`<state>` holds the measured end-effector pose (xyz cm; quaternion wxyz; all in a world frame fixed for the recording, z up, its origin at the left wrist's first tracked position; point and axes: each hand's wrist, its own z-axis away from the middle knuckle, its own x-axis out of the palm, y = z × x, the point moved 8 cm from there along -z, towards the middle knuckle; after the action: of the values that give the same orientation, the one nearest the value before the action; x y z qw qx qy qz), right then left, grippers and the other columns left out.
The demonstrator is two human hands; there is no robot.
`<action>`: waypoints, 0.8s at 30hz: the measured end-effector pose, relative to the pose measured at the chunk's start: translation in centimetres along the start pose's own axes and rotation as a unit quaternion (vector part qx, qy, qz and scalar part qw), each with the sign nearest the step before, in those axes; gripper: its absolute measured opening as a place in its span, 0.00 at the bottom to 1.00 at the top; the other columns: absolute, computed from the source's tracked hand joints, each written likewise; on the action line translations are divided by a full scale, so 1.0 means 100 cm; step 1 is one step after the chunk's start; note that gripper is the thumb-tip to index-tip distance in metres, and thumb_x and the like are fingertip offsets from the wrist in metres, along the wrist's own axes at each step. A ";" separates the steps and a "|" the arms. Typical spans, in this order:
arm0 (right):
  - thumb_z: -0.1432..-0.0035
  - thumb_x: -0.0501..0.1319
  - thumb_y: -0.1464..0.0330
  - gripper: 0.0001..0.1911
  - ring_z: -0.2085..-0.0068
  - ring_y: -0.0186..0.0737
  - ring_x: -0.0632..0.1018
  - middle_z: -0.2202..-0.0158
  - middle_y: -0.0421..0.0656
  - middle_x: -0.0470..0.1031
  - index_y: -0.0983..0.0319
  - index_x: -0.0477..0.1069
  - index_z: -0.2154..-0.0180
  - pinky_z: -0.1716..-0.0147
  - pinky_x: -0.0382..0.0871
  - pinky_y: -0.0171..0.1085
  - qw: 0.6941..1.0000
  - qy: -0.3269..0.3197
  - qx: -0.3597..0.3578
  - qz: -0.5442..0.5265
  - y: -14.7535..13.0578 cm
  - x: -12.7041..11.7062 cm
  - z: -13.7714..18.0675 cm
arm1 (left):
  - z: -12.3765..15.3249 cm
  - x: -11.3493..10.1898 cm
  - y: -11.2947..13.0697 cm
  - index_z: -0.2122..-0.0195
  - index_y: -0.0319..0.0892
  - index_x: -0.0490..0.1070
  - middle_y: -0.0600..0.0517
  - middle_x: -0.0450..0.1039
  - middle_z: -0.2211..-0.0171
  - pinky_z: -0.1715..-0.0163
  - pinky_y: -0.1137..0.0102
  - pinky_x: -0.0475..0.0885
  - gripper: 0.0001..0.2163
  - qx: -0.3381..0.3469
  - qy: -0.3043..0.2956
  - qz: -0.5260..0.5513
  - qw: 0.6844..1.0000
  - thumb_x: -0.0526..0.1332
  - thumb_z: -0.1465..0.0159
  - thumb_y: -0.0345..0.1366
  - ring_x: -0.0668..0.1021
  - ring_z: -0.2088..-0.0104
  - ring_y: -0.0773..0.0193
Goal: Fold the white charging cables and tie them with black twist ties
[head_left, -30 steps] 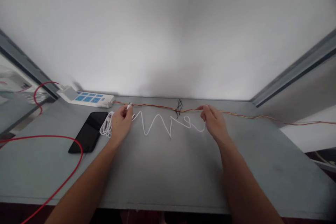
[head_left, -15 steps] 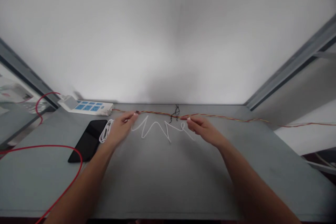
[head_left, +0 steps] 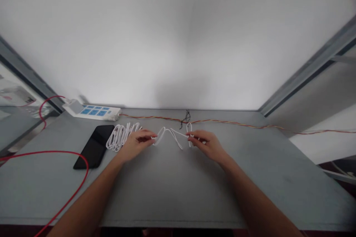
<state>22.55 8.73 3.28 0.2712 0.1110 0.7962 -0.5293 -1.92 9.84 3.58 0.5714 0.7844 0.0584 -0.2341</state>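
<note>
1. White cable [head_left: 169, 135]: one, alongside one black phone [head_left: 94, 146], one power strip [head_left: 93, 111] and one red cord [head_left: 69, 155].
2. It is thin and smooth, bunched in loops at its left end, and lies on the grey table [head_left: 167, 185].
3. Left hand [head_left: 136, 143] and right hand [head_left: 207, 142] each pinch it, and a zigzag stretch spans between them.

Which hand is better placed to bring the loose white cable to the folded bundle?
Probably the left hand: it pinches the white cable right beside the folded bundle. The right hand holds a loop farther away.
</note>
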 end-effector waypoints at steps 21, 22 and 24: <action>0.41 0.58 0.61 0.13 0.71 0.36 0.74 0.66 0.45 0.78 0.58 0.78 0.63 0.74 0.67 0.34 0.997 -0.067 -0.036 -0.008 -0.018 0.016 0.007 | 0.006 0.017 0.002 0.67 0.43 0.78 0.48 0.77 0.66 0.65 0.68 0.71 0.06 -0.008 -0.079 0.006 0.997 0.64 0.46 0.34 0.77 0.66 0.62; 0.41 0.57 0.61 0.13 0.71 0.36 0.74 0.66 0.45 0.78 0.58 0.78 0.63 0.74 0.67 0.34 0.997 -0.070 -0.034 -0.007 -0.018 0.016 0.007 | 0.005 0.017 0.002 0.67 0.43 0.78 0.48 0.77 0.66 0.65 0.68 0.71 0.06 -0.008 -0.079 0.005 0.997 0.64 0.46 0.35 0.77 0.66 0.62; 0.41 0.58 0.60 0.13 0.70 0.37 0.74 0.66 0.45 0.78 0.58 0.78 0.63 0.73 0.67 0.34 0.997 -0.075 -0.024 -0.007 -0.018 0.016 0.007 | 0.005 0.018 0.002 0.67 0.43 0.78 0.48 0.77 0.66 0.65 0.68 0.71 0.06 -0.010 -0.082 0.007 0.997 0.64 0.45 0.35 0.76 0.66 0.62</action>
<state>20.63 7.14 3.57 0.3291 0.0594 0.7869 -0.5186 -0.46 8.98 2.87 0.5835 0.7574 0.0085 -0.2929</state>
